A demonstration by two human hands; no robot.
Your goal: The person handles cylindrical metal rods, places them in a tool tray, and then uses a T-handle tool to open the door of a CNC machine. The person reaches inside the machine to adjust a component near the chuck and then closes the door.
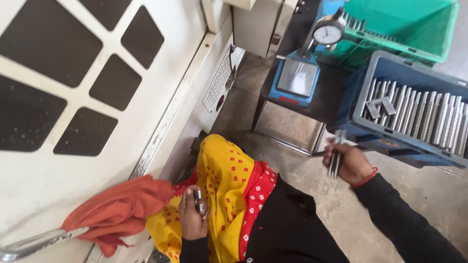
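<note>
While the left hand point(193, 214) at lower centre clenches one small dark metal piece point(198, 200) against the yellow cloth point(222, 195), the right hand point(352, 164) grips two or three steel rods point(335, 158) below the blue crate point(390, 63), mid-transfer; roughly fifteen rods point(429, 114) lie inside, dial gauge point(327, 33) beyond.

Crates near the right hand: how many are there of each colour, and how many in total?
Blue crate, holding metal rods: 1
Green crate: 1
Total: 2
The right hand holds a few rods just below the blue crate.
</note>
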